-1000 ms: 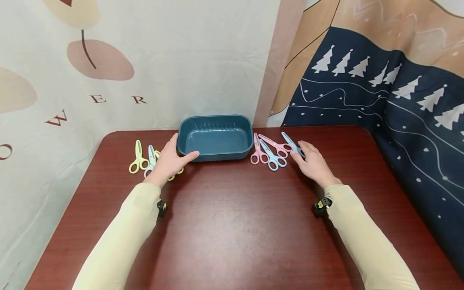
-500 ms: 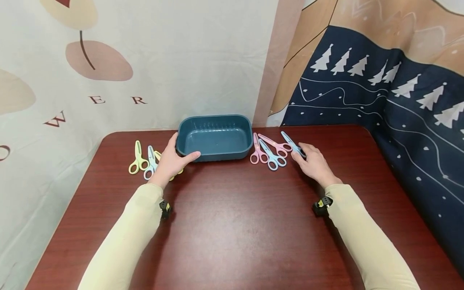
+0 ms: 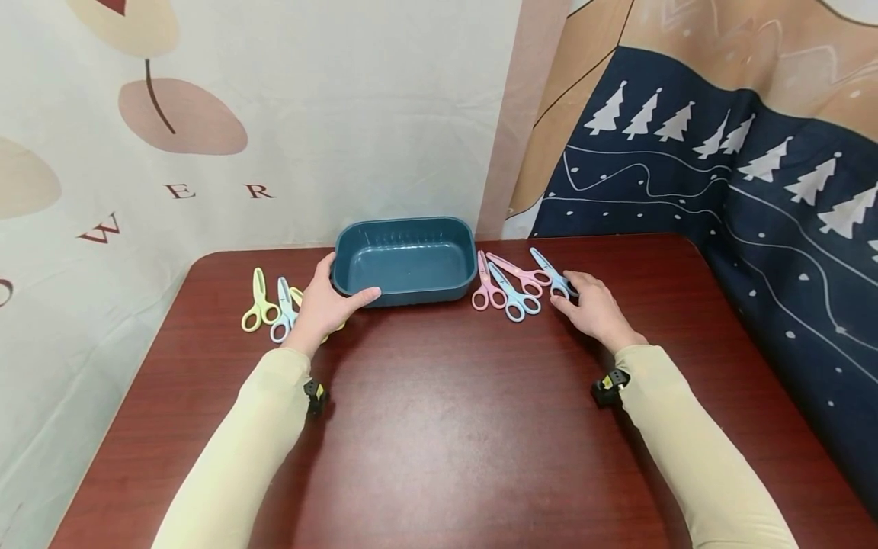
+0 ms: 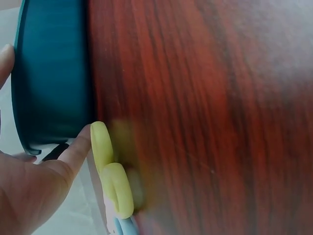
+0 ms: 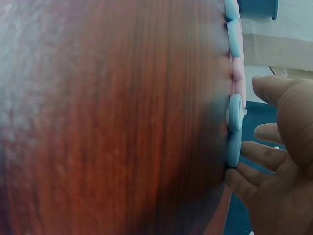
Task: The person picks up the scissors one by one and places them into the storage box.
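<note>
Bracing a teal bin [image 3: 428,296] at the center of the frame, a person's left hand [image 3: 322,305] wraps its near left corner, thumb along the front rim, fingers against the end wall. At center right, the right hand [image 3: 598,309] hovers at a light blue pair of scissors [image 3: 546,267], thumb and fingers apart; the right wrist view puts fingertips close against a handle loop, though contact cannot be told. Two pink pairs [image 3: 486,283] and a second blue pair [image 3: 509,290] lie between that hand and the bin. At center left, a yellow-green pair [image 3: 259,296], a third blue pair [image 3: 284,299] and a partly hidden yellow pair [image 4: 125,188] rest near the left hand. Work appears to be at an early stage: all seven visible pairs lie outside the bin on the red-brown surface [image 3: 446,427], none lifted, none seen inside, all seemingly left to handle. A pale curtain [image 3: 384,114] hangs at upper left, a navy tree-print one [image 3: 658,168] at upper right.
</note>
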